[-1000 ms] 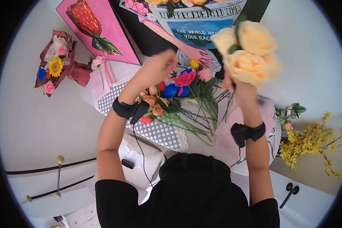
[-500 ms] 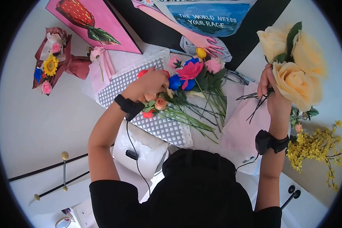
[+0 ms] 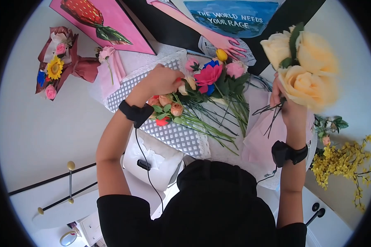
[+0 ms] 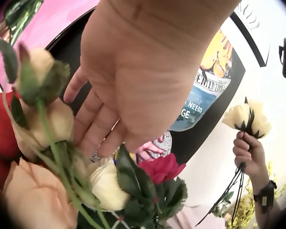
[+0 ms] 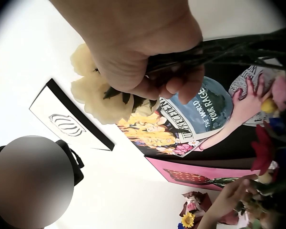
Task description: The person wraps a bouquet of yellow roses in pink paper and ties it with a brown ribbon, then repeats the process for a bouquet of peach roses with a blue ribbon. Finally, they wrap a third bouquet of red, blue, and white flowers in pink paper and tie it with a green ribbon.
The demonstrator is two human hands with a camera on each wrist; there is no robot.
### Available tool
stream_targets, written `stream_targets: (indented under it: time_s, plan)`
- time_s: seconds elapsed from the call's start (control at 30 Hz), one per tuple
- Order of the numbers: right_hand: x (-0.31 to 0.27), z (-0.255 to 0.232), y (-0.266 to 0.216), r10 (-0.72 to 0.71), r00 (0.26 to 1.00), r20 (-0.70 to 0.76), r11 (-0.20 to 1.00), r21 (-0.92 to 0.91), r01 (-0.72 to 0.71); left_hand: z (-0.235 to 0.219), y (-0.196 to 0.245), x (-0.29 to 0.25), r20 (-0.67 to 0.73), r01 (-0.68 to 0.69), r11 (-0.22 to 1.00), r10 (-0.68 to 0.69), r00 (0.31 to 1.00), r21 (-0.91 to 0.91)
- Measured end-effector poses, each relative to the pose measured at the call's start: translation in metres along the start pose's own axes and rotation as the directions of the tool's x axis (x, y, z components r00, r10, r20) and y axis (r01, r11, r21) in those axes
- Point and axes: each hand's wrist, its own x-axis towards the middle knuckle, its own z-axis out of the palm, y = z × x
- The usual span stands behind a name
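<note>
In the head view my right hand (image 3: 278, 92) grips the thin dark stems (image 3: 272, 119) of several large cream-yellow roses (image 3: 309, 86), raised at the right with the blooms upward. The right wrist view shows those stems (image 5: 214, 52) crossing the curled fingers. My left hand (image 3: 163, 80) reaches over the flowers on the table, its fingers loosely extended in the left wrist view and fingertips close to a cream rose (image 4: 107, 183). Around it lie peach roses (image 3: 176, 109), a red flower (image 3: 162, 122), a magenta flower (image 3: 208, 77) and a yellow tulip (image 3: 221, 54).
Green stems (image 3: 222, 140) spread across a grey patterned cloth (image 3: 173, 138) and the tabletop. Pink wrapping paper (image 3: 264, 140) lies at the right, near yellow blossom branches (image 3: 342, 164). A wrapped bouquet (image 3: 55, 66) lies left; pink strawberry artwork (image 3: 107, 24) stands behind.
The cream-yellow roses have gone from the middle out to the right in my right hand. My left hand has come down to the flowers, where a cream rose has shifted over the blue one.
</note>
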Motion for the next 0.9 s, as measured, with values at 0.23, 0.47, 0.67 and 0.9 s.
stream_targets:
  time_s: [0.23,0.47,0.67,0.9]
  plan:
    - [-0.009,0.013,0.020,0.018,0.990,0.142,0.992,-0.127,0.000,0.017,-0.006,0.011,-0.121,-0.001,0.966,-0.031,0.992,-0.260]
    - [-0.002,0.020,0.025,-0.084,0.994,0.065,0.969,-0.227,0.096,-0.069,0.047,-0.010,-0.312,-0.352,0.806,0.220,0.924,-0.475]
    - [0.003,0.033,0.037,-0.075,0.957,0.280,0.995,-0.035,0.088,-0.120,0.111,-0.006,-0.533,-0.514,0.781,0.283,0.797,-0.354]
    - [-0.001,0.027,0.000,0.032,0.831,0.555,0.861,0.407,-0.305,-0.125,0.148,0.018,-0.745,-0.622,0.677,0.162,0.647,-0.393]
